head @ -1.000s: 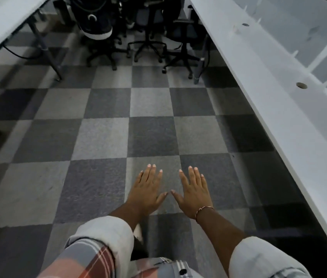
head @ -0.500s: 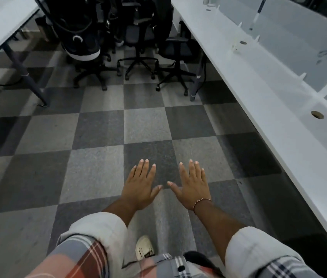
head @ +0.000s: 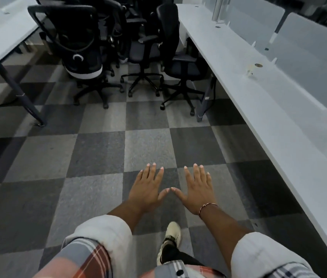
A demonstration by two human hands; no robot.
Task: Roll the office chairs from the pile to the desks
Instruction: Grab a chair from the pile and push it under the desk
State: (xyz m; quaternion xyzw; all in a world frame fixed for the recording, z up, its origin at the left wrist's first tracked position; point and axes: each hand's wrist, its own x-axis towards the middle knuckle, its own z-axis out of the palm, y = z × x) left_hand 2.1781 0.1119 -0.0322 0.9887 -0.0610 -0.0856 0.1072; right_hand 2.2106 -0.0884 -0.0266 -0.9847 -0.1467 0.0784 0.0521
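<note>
two bare hands are held out flat, palms down, above a checkered grey carpet (head: 98, 153) in an office aisle. the left hand (head: 147, 189) and the right hand (head: 195, 190) are spread fully open with fingers extended; nothing is gripped by either, and the thumb tips are brought almost together between them. a thin bracelet (head: 206, 207) is worn at the right wrist. rolled pale sleeves over a plaid shirt (head: 90, 261) are seen at the bottom edge of the frame, and one light shoe (head: 172, 232) is planted on the carpet beneath the arms.

the pile of office chairs (head: 118, 37) is gathered at the far end of the aisle, well apart from the hands, packed between the two desks. at the front left of the pile, a black mesh-backed chair (head: 78, 49) with a white-trimmed seat edge is turned with its back toward the camera. beside it, a dark chair (head: 142, 55) on a five-star wheeled base stands at the middle front. at the front right, another black chair (head: 180, 63) is placed just beside the near leg of the right desk. further chairs are crowded behind these, their outlines too dark to be separated.

a long white desk (head: 258, 109) is run along the right side of the aisle, backed by frosted divider panels (head: 309, 49), with a round cable port (head: 258, 65) set near its far edge. a second white desk (head: 0, 43) is seen at the upper left corner, carried on dark angled legs.
</note>
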